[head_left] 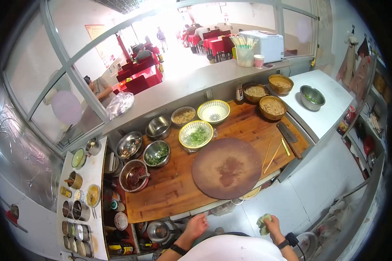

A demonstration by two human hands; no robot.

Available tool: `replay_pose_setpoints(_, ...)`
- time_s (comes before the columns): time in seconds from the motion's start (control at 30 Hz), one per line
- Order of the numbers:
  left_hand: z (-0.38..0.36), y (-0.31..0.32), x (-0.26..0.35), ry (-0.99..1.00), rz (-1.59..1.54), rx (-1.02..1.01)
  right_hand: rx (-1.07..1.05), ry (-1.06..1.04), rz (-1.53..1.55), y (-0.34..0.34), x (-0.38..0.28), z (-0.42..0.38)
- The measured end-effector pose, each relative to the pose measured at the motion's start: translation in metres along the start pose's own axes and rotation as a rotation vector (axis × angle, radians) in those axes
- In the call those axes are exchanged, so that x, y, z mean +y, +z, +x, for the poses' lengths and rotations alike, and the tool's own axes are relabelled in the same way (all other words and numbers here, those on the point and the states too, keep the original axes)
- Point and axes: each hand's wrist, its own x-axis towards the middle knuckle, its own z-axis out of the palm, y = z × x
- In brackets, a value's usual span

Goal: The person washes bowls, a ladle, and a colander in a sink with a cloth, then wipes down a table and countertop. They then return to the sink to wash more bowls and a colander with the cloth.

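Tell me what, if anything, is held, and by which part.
The right hand holds what looks like a crumpled green cloth by its side nearest the palm; nothing shows in the left hand.

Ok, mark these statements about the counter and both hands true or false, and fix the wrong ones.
1. The right hand holds something pale green. True.
2. The left hand rests on the round board. False: it is off the board, beyond the near edge of the table.
3. The cleaver lies on the round board. False: it lies on the table, to the right of the board.
4. The metal bowl on the white counter has greens in it. True.
5. The pink cup stands to the right of the tub of sticks. True.
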Motion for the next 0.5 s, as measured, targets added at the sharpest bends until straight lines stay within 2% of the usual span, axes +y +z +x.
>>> replay_pose_setpoints(0.23,0.064,0.077,-0.007,-0.223,0.147,-0.267,0.223,-0.061,0.002,-0.016,-0.031,-0.003)
replay_pose_setpoints(0.3,0.073,0.088,-0.010,-0.253,0.163,-0.291,0.280,-0.103,0.063,-0.018,-0.034,0.004)
replay_pose_setpoints(0.43,0.076,0.120,-0.014,-0.311,0.191,-0.374,0.267,-0.165,0.193,-0.014,-0.042,0.031)
replay_pose_setpoints(0.5,0.090,0.127,-0.026,-0.255,0.314,-0.428,0.141,-0.168,0.234,-0.018,-0.063,0.046)
